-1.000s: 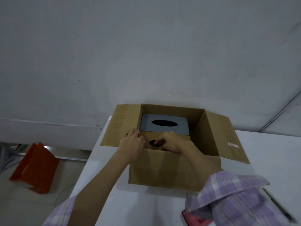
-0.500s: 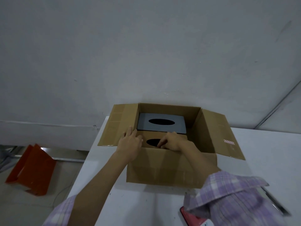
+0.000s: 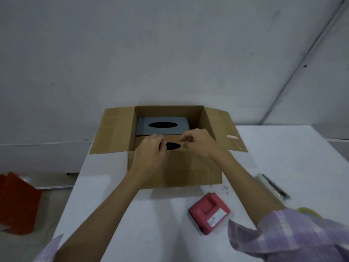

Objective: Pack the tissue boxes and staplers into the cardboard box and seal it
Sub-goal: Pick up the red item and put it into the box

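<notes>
Brown corrugated card forms the cardboard box, which we see standing open on the white table, its left flap and right flap folded outward. Inside, at the far wall, lies a grey tissue box with a dark oval slot facing up. Just nearer, touching it along one edge, lies a brown tissue box, also slot upward, pressed against the near wall of the carton.

We find both hands over the brown tissue box. Our left hand rests at the left end of the slot, its fingers curled downward toward the opening; whether they grip the box edge or only touch it we cannot tell. Our right hand hovers at the right end of the slot with thumb and forefinger drawn together in a pinch; whether anything lies between them we cannot tell.

On the table nearer than the carton, toward the right, lies a red stapler with a white label, apart from the carton. Farther right, a grey metal strip-like object lies on the table, too blurred to identify. A yellow item shows partly behind the purple plaid sleeve. Off the table at the left, an orange object stands on the floor. A pale grey wall fills the far side.
</notes>
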